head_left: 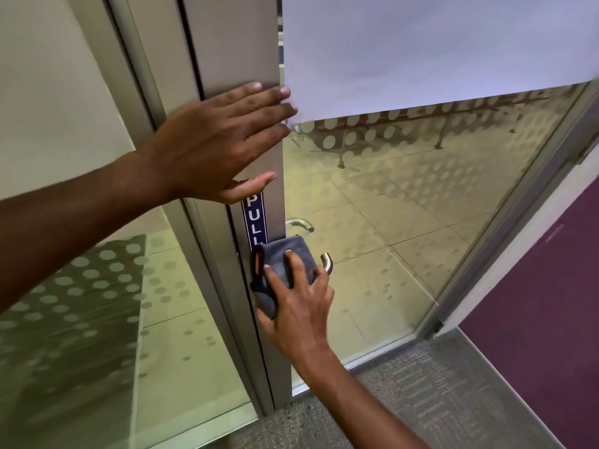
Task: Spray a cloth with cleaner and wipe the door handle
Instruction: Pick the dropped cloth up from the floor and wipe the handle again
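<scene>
My right hand (299,306) presses a grey cloth (293,254) around the metal lever door handle (327,262); only the handle's curved free end shows past the cloth. A second metal handle (299,223) is seen through the glass just above. My left hand (220,140) lies flat with fingers spread on the door's metal edge frame (240,43), above a blue PULL sticker (256,222). No spray bottle is in view.
The glass door (405,205) with frosted dots stands ajar, a white sheet (421,43) covering its upper pane. A glass side panel (81,303) is at the left, a purple wall (534,303) at the right, grey carpet (405,400) below.
</scene>
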A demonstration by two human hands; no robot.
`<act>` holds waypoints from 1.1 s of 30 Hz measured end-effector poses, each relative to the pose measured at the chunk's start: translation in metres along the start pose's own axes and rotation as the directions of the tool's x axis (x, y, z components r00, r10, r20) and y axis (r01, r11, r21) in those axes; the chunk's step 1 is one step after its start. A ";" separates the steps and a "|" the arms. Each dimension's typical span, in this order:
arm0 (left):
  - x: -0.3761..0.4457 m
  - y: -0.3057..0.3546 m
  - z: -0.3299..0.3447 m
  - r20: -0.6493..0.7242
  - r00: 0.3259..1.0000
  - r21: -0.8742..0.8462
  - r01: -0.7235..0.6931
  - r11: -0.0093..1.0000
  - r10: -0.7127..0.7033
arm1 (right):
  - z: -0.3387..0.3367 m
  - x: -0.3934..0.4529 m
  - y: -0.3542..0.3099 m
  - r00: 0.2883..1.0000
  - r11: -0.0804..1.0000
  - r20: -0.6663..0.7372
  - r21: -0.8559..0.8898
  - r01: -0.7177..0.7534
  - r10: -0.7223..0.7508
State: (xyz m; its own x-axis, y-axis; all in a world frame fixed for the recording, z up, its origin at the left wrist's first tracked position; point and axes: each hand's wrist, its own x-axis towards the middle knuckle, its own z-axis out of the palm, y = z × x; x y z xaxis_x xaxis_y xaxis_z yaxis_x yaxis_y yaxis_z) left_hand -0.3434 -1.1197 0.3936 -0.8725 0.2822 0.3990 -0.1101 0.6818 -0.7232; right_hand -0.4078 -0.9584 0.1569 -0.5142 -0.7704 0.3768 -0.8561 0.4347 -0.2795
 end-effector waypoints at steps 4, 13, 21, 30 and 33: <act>0.000 -0.001 0.000 -0.017 1.000 -0.008 0.000 1.000 0.000 | 0.004 -0.001 -0.018 1.000 1.000 0.006 0.023 -0.016 0.016; 0.000 0.001 0.001 -0.031 0.999 0.000 0.006 1.000 -0.006 | 0.003 -0.004 0.048 0.997 0.998 -0.051 0.001 0.066 -0.066; 0.002 0.001 0.002 0.049 0.999 0.042 0.022 0.999 -0.024 | 0.010 0.012 0.082 0.968 0.891 -0.148 0.438 -0.120 0.203; 0.002 0.001 0.000 0.071 0.997 0.069 0.010 0.998 -0.015 | 0.014 0.027 0.036 0.675 0.131 0.197 0.906 -0.402 0.711; 0.002 0.001 0.001 0.078 0.997 0.073 0.007 0.997 -0.013 | 0.006 0.029 0.022 0.567 -0.045 0.294 0.911 -0.411 0.770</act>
State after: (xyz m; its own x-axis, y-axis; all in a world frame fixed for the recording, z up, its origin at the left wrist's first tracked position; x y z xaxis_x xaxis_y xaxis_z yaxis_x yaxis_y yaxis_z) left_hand -0.3456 -1.1187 0.3932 -0.9054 0.2199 0.3633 -0.1511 0.6327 -0.7595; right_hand -0.4415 -0.9737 0.1564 -0.9354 -0.2387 -0.2609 0.2966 -0.1274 -0.9465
